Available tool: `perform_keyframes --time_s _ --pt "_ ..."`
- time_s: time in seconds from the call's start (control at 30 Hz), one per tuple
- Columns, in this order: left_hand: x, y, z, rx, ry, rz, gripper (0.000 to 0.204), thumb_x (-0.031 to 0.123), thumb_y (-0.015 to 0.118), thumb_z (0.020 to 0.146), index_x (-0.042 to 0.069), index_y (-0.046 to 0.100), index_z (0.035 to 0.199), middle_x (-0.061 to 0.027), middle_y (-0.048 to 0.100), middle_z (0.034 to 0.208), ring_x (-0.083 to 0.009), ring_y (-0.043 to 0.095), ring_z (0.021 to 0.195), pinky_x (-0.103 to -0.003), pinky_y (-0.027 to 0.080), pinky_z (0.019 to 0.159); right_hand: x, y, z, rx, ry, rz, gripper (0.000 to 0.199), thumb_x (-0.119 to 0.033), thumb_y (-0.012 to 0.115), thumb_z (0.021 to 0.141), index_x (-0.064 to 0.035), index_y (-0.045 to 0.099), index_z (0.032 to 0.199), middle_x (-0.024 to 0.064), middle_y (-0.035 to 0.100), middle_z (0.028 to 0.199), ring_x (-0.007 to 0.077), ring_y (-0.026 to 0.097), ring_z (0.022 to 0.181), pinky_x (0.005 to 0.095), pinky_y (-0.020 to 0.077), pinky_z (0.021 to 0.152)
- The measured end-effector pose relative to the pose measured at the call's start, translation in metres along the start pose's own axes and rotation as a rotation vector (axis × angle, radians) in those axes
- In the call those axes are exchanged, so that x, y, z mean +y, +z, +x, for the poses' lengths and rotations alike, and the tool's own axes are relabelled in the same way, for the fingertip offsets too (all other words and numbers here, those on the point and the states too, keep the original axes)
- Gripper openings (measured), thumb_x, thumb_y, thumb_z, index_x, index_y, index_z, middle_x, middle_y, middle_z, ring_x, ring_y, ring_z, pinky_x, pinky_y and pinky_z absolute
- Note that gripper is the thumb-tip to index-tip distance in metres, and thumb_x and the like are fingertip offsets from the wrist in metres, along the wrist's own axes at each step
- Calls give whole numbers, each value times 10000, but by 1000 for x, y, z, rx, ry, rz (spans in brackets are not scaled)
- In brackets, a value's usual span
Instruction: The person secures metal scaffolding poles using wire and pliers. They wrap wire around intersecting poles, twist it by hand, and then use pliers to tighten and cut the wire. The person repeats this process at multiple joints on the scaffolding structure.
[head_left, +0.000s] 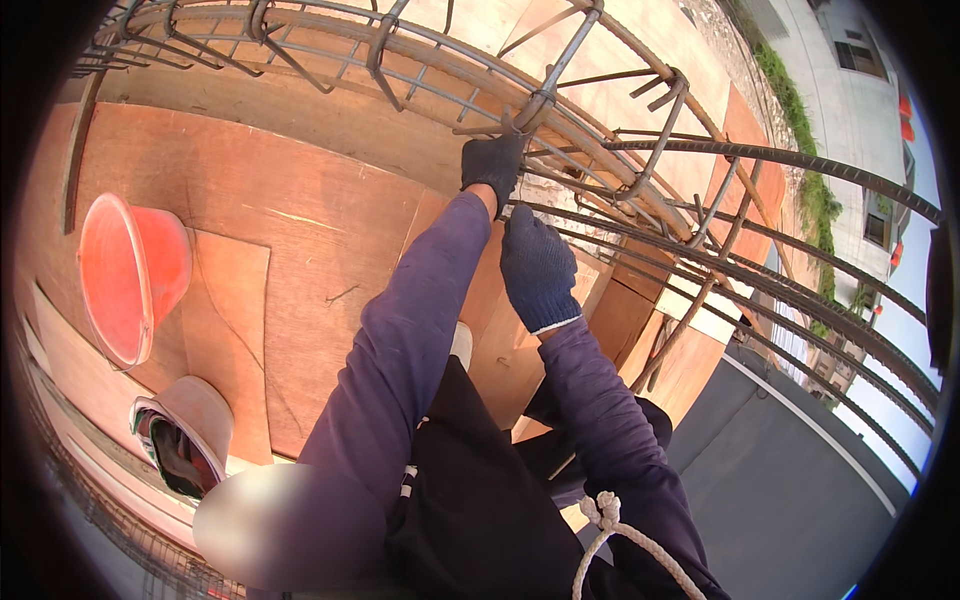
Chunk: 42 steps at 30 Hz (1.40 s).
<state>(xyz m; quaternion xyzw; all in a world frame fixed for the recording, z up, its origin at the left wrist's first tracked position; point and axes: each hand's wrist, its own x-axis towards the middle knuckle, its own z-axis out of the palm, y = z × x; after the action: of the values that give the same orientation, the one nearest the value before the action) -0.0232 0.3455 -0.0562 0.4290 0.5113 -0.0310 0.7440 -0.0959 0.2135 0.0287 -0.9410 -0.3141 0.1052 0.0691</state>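
Note:
My left hand (492, 163), in a dark glove, reaches the lower side of the rebar cage (550, 92), close to a stirrup corner. Its fingers look curled, and what they hold is hidden. Just below it, my right hand (538, 265), in a navy knit glove with a white cuff, is closed beside the ends of the long ribbed bars (640, 238). A thin line, perhaps tie wire, shows between the two hands. Whatever sits inside the right fist cannot be made out.
Plywood sheets (300, 215) lie under the cage. At left, an orange-red bucket (160, 265) lies tipped near a pale bucket (205, 410) with dark contents. Long bars jut out to the right above a grey surface (780, 480). A knotted white rope (640, 545) hangs by my right arm.

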Motion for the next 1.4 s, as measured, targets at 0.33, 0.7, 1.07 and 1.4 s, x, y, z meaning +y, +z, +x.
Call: perform_keyframes --time_s 0.33,0.7,1.07,1.4 --pt "34 -19 -18 -295 -240 162 389 419 774 912 104 728 1136 -76 634 912 -162 606 756 -328 565 628 -6 -1 1 -39 -18 -193 98 -120 655 933 -68 583 977 112 688 803 309 732 759 445 595 624" --pt "3 -45 2 -531 -30 62 284 258 780 954 8 723 1077 -73 698 967 -142 681 802 -287 612 732 2 0 -3 -60 30 -52 111 -166 625 972 -67 577 979 157 707 776 332 737 742 469 588 612" --pt "-16 -47 -10 -481 82 -174 281 178 789 968 -34 698 1128 -85 728 972 -134 700 832 -252 595 757 6 18 -2 -5 231 350 187 -223 575 1028 -36 575 1034 244 711 848 456 702 823 564 541 729" --pt "2 -53 -26 -524 154 126 321 221 673 1052 -40 665 1238 -97 740 1116 -114 705 925 -244 560 783 -19 64 -1 211 367 917 247 -210 616 1037 -7 694 1155 158 704 865 269 686 787 397 534 705"
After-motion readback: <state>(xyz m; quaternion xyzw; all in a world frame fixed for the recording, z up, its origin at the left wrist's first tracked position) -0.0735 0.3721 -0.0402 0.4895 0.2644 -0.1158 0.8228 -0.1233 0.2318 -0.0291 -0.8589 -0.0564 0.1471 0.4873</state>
